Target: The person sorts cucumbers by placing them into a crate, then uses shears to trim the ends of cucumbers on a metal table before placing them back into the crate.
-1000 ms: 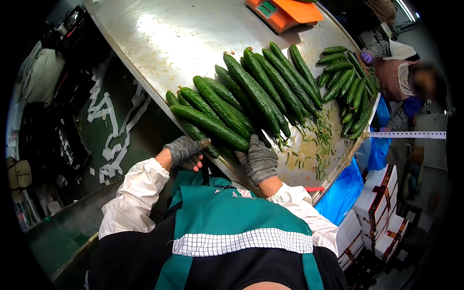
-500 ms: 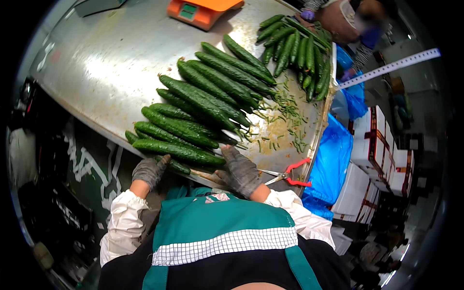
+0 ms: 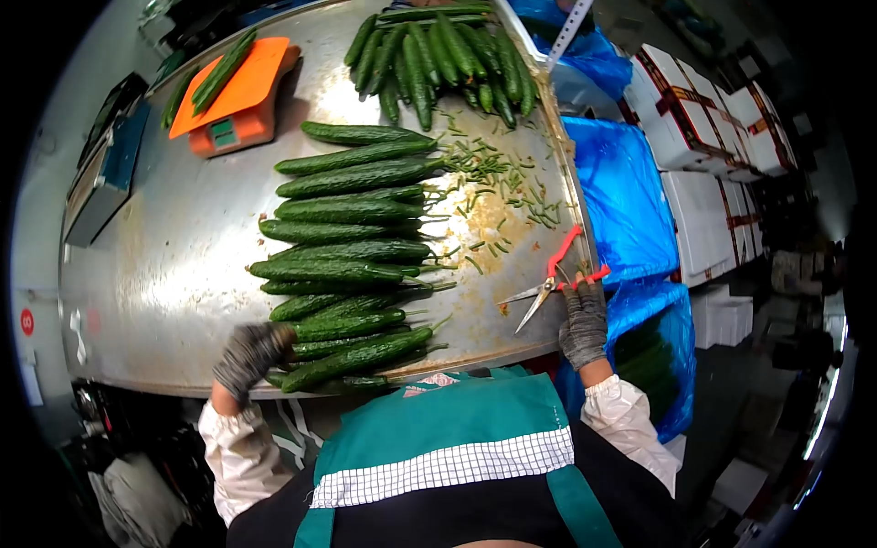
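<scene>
Right hand (image 3: 584, 327) has reached scissors (image 3: 548, 284) — near table's edge (image 3: 568, 169)

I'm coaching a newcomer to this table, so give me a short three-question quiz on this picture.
1. Which of the wearer's hands is at the handles of the red-handled scissors?
2. True or false: the scissors are fully closed.
3. What lies on the platform of the orange scale? A) a knife B) a cucumber C) a roll of tape

Key:
1. The right hand.
2. False; they are open.
3. B.
</scene>
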The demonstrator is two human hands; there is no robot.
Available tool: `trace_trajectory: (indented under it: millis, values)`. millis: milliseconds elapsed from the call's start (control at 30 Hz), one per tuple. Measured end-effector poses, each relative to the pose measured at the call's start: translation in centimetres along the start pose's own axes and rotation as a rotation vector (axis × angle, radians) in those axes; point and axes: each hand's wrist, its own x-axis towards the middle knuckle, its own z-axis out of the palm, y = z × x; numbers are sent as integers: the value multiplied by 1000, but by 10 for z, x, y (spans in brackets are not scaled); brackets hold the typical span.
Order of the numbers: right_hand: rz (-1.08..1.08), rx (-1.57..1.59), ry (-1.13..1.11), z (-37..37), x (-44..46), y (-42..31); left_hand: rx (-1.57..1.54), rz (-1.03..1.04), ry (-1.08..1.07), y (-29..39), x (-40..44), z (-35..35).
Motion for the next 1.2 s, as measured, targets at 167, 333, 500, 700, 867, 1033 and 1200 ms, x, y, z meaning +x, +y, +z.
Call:
trace_trajectory:
  millis: [167,333,500,700,867,1033,1200]
  values:
    - [-176,-90,-81,19,14,41,279,437,315,81,82,-15]
    - [-202,-191,-523,-1,66,44,519,704,348,116,183,11]
    - [-560,175,-168,-3,84,62,995,917,261,125,274,31]
    - [-352,877,-391,-26,110,62,1168,747,22,149,298,56]
    - [-238,1212,-600,-11,135,42,1270,648,7,145,310,63]
    - [77,1707,-846,22,147,11,1380,809,34,141,306,65]
    - [291,2251,-937,33,141,-26,1437,552,205,158,290,88]
